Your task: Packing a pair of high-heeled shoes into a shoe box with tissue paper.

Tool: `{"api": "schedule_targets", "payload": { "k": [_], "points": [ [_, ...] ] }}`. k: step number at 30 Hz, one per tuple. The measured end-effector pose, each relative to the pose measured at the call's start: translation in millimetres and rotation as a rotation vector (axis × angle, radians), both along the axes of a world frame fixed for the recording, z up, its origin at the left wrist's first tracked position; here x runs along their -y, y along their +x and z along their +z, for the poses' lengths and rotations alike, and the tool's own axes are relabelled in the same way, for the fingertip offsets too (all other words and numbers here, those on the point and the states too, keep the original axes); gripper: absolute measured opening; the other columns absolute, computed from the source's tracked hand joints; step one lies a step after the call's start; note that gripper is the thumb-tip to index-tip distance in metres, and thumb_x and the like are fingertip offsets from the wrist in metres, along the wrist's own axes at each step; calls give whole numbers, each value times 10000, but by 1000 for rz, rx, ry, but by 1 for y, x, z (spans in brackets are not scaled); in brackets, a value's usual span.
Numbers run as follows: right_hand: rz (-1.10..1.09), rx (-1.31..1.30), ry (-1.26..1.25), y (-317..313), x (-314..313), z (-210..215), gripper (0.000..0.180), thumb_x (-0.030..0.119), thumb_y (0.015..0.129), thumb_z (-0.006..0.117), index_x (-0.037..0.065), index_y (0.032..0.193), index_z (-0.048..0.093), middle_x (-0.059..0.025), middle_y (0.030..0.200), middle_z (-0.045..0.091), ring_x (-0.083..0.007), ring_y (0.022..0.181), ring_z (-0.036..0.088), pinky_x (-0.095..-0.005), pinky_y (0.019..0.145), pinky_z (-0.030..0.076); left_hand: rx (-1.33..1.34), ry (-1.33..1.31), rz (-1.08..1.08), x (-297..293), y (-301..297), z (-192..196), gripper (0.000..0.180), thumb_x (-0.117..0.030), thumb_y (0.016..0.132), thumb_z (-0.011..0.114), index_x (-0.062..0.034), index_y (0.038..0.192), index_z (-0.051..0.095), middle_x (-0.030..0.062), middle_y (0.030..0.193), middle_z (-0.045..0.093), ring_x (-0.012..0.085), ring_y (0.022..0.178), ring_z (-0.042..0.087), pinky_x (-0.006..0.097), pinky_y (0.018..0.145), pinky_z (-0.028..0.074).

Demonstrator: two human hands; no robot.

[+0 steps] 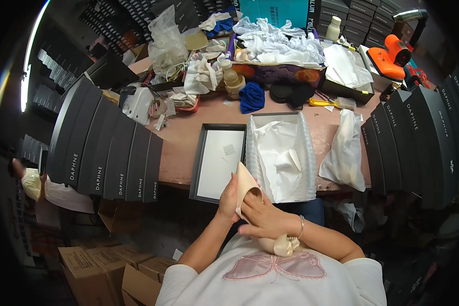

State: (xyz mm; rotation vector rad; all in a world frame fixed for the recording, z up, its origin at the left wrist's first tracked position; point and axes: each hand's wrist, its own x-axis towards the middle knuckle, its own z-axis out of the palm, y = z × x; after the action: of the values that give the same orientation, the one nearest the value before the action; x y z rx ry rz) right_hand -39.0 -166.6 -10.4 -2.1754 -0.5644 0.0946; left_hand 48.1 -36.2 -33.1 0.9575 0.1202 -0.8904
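My left hand [229,201] is closed round the side of a beige pointed shoe [246,178], held toe up over the table's near edge. Into the shoe's opening reach the stretched fingers of my right hand [266,219]; their tips are hidden, and the thumb stands apart. Under my right wrist, against my shirt, is a glossy cream thing [281,246] whose kind I cannot tell. Just beyond my hands lies a dark shoebox part [194,176] with a white bottom. Beside it an open box [311,153] is lined with bubble wrap and white paper [273,137].
Dark shoebox stacks stand at left [94,137] and right [418,137]. A white plastic bag [344,148] lies near the right stack. Farther back are a blue cloth [252,97], a yellow-handled brush [341,103], a tub of crumpled paper [280,76] and an orange tool [390,58]. Cartons [94,268] sit at lower left.
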Motion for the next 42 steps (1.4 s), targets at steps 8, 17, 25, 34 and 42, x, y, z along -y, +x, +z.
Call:
{"api": "schedule_targets", "payload": {
  "k": [8,17,25,34,42],
  "points": [
    [26,-278,30,47,-13,-14,671,518,979,327,-106,1091,547,-301,1110,525,-465,1180,408,-560,1085,190,98,34,126,-18,2,-17,585,-571,984,299,-79,1273,431,120,1080,578,220,1002,598,373,873,511],
    [140,-500,352,-16,22,13,598,452,947,461,0,1338,452,-218,1482,247,-394,1373,243,-555,1079,241,62,-108,-38,-19,7,-18,496,-459,1007,362,-92,1341,358,125,1087,565,225,1008,598,380,802,554],
    [-287,-93,-189,17,10,-24,667,522,876,532,-108,1074,629,-302,1539,-8,-503,1413,-6,-664,1075,66,60,-27,-27,-4,-8,-27,575,-480,1008,335,-50,1391,340,146,1287,515,259,1179,533,387,983,457],
    [-467,-48,151,39,-23,-52,685,555,921,444,-71,1111,646,-281,1545,-3,-485,1417,5,-642,1081,57,150,81,80,-14,-15,0,602,-488,1014,303,-51,1428,299,145,1370,448,256,1237,487,397,1045,396],
    [-343,-5,-123,9,36,-8,446,397,896,598,-15,1065,633,-262,1493,227,-444,1370,237,-543,1093,234,-135,-30,67,-14,-61,-14,580,-554,986,327,-71,1257,496,102,1079,615,197,934,626,336,824,525]
  ]
}}
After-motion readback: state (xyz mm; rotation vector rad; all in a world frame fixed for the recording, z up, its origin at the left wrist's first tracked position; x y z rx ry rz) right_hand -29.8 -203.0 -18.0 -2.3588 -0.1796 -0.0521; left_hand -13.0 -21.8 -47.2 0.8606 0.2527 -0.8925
